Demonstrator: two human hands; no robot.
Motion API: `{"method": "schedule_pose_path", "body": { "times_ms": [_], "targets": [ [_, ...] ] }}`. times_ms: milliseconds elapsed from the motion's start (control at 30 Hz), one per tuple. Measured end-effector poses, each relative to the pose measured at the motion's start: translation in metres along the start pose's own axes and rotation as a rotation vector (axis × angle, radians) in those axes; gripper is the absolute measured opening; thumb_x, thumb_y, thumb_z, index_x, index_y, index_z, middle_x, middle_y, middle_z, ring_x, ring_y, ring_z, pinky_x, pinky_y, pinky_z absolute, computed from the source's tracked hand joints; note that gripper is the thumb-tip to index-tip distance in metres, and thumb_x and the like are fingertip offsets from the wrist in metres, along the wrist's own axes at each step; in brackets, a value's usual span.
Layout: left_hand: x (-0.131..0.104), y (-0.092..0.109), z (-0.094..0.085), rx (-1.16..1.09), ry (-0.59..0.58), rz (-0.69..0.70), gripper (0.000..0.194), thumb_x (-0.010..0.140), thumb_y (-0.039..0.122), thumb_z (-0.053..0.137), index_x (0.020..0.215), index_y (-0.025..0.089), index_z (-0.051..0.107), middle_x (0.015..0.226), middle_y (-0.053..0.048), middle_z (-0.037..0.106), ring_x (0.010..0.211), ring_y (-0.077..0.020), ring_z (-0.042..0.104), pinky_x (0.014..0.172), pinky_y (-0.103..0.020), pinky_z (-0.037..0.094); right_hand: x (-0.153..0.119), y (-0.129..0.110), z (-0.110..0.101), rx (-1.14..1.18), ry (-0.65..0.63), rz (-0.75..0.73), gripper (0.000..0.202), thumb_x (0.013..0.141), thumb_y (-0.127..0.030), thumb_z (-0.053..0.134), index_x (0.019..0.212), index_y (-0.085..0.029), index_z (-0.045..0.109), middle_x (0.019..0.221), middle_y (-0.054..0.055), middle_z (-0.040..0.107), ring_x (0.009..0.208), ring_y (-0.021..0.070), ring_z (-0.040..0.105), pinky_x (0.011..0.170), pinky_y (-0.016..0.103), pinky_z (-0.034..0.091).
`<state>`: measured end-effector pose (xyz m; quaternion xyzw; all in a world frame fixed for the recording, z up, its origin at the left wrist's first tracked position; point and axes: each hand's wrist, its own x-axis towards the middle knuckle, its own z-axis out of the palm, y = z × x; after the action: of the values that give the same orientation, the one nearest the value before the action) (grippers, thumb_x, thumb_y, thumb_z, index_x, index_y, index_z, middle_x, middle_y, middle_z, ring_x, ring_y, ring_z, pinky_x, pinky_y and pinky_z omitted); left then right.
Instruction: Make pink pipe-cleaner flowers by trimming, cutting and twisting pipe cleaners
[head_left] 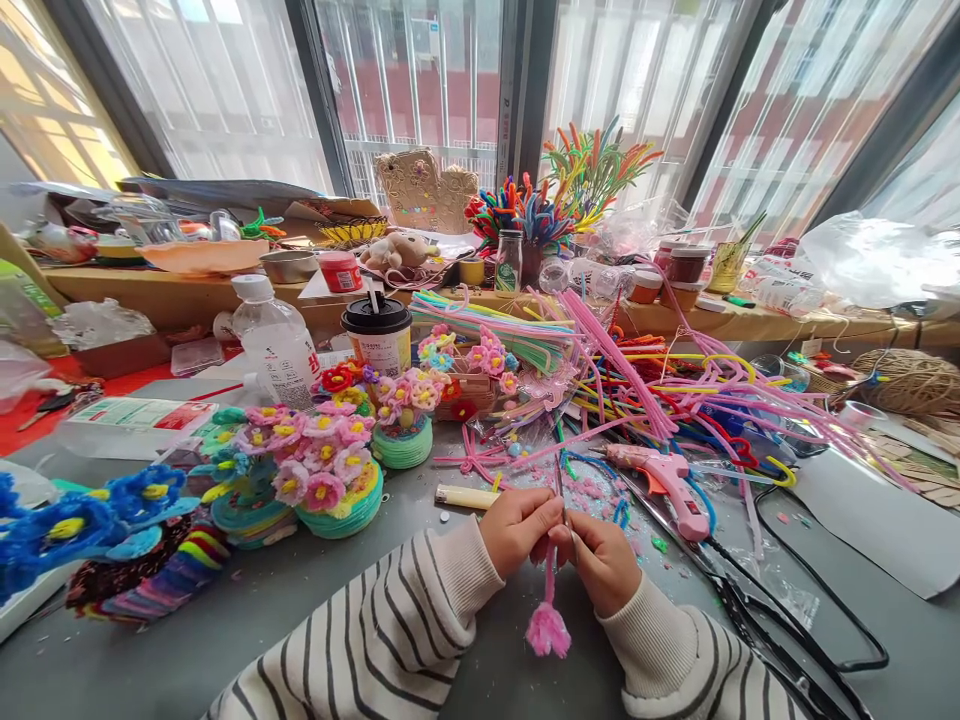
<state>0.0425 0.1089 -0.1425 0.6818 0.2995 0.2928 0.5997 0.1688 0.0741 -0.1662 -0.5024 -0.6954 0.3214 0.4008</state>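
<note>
Pink fluff forms a small flower (548, 632), hung head-down on a pink stem (550, 582) below the two hands, at the near middle of the grey tabletop (495, 670). The upper stem is pinched by the left hand (521, 525), its thumb and fingers pressed together. Beside it, the fingers of the right hand (606, 562) are curled tight around a slim metal tool (558, 480), perhaps a pair of scissors, since most of it is covered by the grip. Both wrists are wrapped in the ribbed cuffs of a striped top (375, 640).

Just beyond the hands, pink scraps (589, 492) are scattered. A cream stick (459, 497) is seen near the left hand, and to the right a pink glue gun (671, 485) is laid on its side, with a black cable (810, 650) looped nearby. Farther back, pipe cleaners (637, 385) are heaped in many colours.

On the left, pink blossoms (322, 455) are set in a coiled base (349, 510), with blue blossoms (75, 530) placed nearer the edge. Behind them are stood a clear bottle (274, 345) and a black-lidded cup (379, 338). Beneath the windows (427, 70), a cluttered ledge (105, 282) is lined with jars.
</note>
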Motion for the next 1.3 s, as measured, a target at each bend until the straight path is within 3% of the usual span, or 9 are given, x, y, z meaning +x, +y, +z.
{"method": "schedule_pose_path", "body": {
  "times_ms": [233, 500, 800, 900, 1067, 1300],
  "targets": [
    [0.0007, 0.0027, 0.0007, 0.104, 0.021, -0.002, 0.032, 0.076, 0.037, 0.032, 0.052, 0.015, 0.038, 0.041, 0.004, 0.037, 0.039, -0.0066, 0.035, 0.040, -0.019, 0.028, -0.0002, -0.0048, 0.0020, 0.056, 0.021, -0.002, 0.048, 0.075, -0.052, 0.027, 0.050, -0.015, 0.047, 0.045, -0.001, 0.044, 0.042, 0.0088, 0.039, 0.043, 0.021, 0.031],
    [0.0000, 0.0027, 0.0010, 0.144, 0.006, 0.014, 0.034, 0.076, 0.037, 0.032, 0.051, 0.015, 0.039, 0.041, 0.004, 0.035, 0.040, -0.0067, 0.034, 0.041, -0.019, 0.027, 0.0006, 0.0001, 0.0034, 0.057, 0.035, 0.013, 0.048, 0.073, -0.057, 0.022, 0.049, -0.017, 0.035, 0.045, -0.005, 0.026, 0.041, 0.0079, 0.026, 0.038, 0.020, 0.022],
    [-0.0006, 0.0080, 0.0018, 0.097, -0.024, 0.019, 0.036, 0.075, 0.038, 0.033, 0.051, 0.013, 0.045, 0.040, 0.004, 0.036, 0.036, -0.0060, 0.033, 0.039, -0.019, 0.027, -0.0012, -0.0012, 0.0007, -0.015, 0.130, 0.038, 0.046, 0.074, -0.051, 0.028, 0.047, -0.017, 0.042, 0.042, -0.003, 0.039, 0.040, 0.0088, 0.036, 0.042, 0.021, 0.028],
    [-0.0007, 0.0070, 0.0012, 0.096, -0.039, 0.017, 0.037, 0.075, 0.038, 0.031, 0.053, 0.013, 0.047, 0.040, 0.004, 0.036, 0.036, -0.0060, 0.033, 0.039, -0.018, 0.027, -0.0013, 0.0002, 0.0007, 0.006, 0.103, 0.039, 0.046, 0.073, -0.052, 0.030, 0.047, -0.017, 0.043, 0.042, -0.002, 0.041, 0.041, 0.0093, 0.037, 0.042, 0.021, 0.029],
    [-0.0011, 0.0049, 0.0014, 0.100, -0.048, 0.031, 0.034, 0.073, 0.038, 0.035, 0.052, 0.013, 0.046, 0.041, 0.004, 0.037, 0.037, -0.0061, 0.034, 0.038, -0.018, 0.026, -0.0010, 0.0021, 0.0015, 0.154, 0.084, 0.018, 0.049, 0.072, -0.057, 0.025, 0.048, -0.017, 0.042, 0.043, -0.002, 0.037, 0.041, 0.0092, 0.034, 0.039, 0.021, 0.025],
    [-0.0026, 0.0064, 0.0047, 0.095, -0.066, 0.017, 0.035, 0.074, 0.038, 0.033, 0.057, 0.012, 0.049, 0.040, 0.004, 0.035, 0.036, -0.0062, 0.034, 0.038, -0.018, 0.026, 0.0016, 0.0034, -0.0015, 0.175, 0.111, 0.080, 0.046, 0.071, -0.053, 0.033, 0.044, -0.017, 0.038, 0.041, -0.004, 0.031, 0.039, 0.0075, 0.028, 0.038, 0.021, 0.023]
  ]
}}
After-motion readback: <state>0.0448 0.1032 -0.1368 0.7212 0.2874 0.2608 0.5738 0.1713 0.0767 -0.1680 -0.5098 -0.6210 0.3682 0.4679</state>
